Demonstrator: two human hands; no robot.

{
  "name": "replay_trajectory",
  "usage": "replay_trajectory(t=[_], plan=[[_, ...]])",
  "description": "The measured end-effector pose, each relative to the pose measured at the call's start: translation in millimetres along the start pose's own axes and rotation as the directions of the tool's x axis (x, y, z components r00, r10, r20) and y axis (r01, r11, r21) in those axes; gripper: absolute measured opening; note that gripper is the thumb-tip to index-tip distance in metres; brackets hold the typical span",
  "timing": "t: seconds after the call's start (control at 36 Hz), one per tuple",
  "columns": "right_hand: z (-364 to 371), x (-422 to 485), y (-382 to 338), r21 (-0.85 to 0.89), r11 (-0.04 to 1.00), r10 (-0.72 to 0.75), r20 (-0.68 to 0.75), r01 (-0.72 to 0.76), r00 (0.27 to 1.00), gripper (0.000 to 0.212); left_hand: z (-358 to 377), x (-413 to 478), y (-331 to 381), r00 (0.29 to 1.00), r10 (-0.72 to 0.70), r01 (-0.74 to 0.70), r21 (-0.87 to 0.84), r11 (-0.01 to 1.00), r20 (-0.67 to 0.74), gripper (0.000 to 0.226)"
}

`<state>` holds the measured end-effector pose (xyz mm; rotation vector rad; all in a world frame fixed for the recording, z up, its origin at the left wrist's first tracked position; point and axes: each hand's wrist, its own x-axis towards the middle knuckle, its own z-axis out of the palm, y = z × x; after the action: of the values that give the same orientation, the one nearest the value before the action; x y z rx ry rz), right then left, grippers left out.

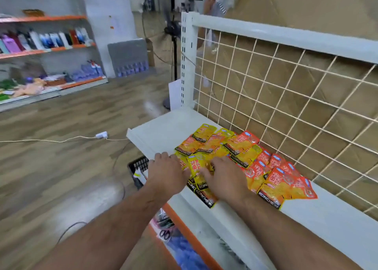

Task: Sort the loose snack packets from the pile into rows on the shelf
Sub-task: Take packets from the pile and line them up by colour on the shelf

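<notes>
Several yellow and orange-red snack packets (241,147) lie overlapping on a white shelf (155,135). Orange-red ones (286,179) spread to the right, yellow ones (204,132) sit at the back left. My left hand (165,171) rests palm down at the left edge of the pile, its fingers touching a packet. My right hand (223,177) lies flat on yellow packets (197,167) near the shelf's front edge, fingers spread and pressing on them. Neither hand visibly lifts a packet.
A white wire grid (286,98) backs the shelf, cardboard behind it. A black crate (137,165) sits on the wooden floor to the left. A lower orange-edged shelf (184,229) holds goods. A cable and plug (101,135) cross the floor. A stocked shelf unit (47,49) stands far left.
</notes>
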<state>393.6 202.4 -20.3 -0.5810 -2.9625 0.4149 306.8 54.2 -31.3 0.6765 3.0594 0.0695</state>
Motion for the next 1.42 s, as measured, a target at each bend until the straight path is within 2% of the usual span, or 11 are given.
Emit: replay_trajectory(t=[0.22, 0.33, 0.44, 0.58, 0.67, 0.78, 0.86, 1.0, 1.11, 1.31, 1.42], plan=[[5.0, 18.0, -23.3, -0.092, 0.984, 0.159, 0.104, -0.149, 0.982, 0.052, -0.2, 37.3, -22.2, 0.984, 0.062, -0.062, -0.008, 0.998, 0.167, 0.1], [4.7, 21.6, -26.4, 0.001, 0.971, 0.239, 0.106, -0.241, 0.965, 0.047, -0.1, 45.6, -25.3, 0.981, 0.092, -0.072, -0.118, 0.99, 0.17, 0.095], [3.4, 19.5, -22.5, 0.143, 0.943, 0.288, 0.095, -0.299, 0.953, 0.035, -7.6, 49.9, -25.0, 0.976, 0.145, -0.091, -0.303, 0.949, 0.161, 0.073], [-0.9, 9.6, -14.5, 0.282, 0.891, 0.35, 0.077, -0.357, 0.934, 0.031, -13.6, 56.1, -26.3, 0.958, 0.208, -0.005, -0.711, 0.703, 0.198, 0.045], [-3.3, 0.9, -7.9, 0.466, 0.795, 0.4, 0.081, -0.389, 0.913, 0.033, -14.3, 60.2, -20.3, 0.94, 0.271, 0.039, -0.855, 0.517, 0.207, 0.029], [-10.9, -18.7, -0.7, 0.693, 0.601, 0.491, 0.073, -0.398, 0.868, 0.027, -16.0, 58.8, -3.7, 0.923, 0.334, 0.037, -0.911, 0.41, 0.188, 0.025], [-18.4, -34.9, 3.3, 0.79, 0.484, 0.536, 0.073, -0.377, 0.841, 0.021, -19.4, 50.6, 12.4, 0.912, 0.358, 0.082, -0.945, 0.317, 0.199, 0.003], [-26.9, -64.9, 19.9, 0.864, 0.372, 0.612, 0.047, -0.34, 0.789, 0.033, -17.5, 32.9, 46.4, 0.881, 0.427, 0.096, -0.96, 0.262, 0.205, 0.024], [-33.6, -91.9, 36.0, 0.881, 0.34, 0.661, 0.025, -0.329, 0.75, 0.038, -15.7, 10.9, 75.8, 0.858, 0.487, 0.054, -0.972, 0.228, 0.162, 0.025], [-41.9, -124.4, 74.2, 0.888, 0.354, 0.698, -0.042, -0.293, 0.715, 0.019, -23.1, -22.9, 126.7, 0.943, 0.332, -0.019, -0.99, 0.138, 0.028, 0.032], [-45.6, -148.5, 98.2, 0.903, 0.336, 0.686, -0.041, -0.266, 0.726, 0.029, -26.6, -48.5, 155.2, 0.961, 0.277, -0.023, -0.991, 0.135, 0.015, 0.021]])
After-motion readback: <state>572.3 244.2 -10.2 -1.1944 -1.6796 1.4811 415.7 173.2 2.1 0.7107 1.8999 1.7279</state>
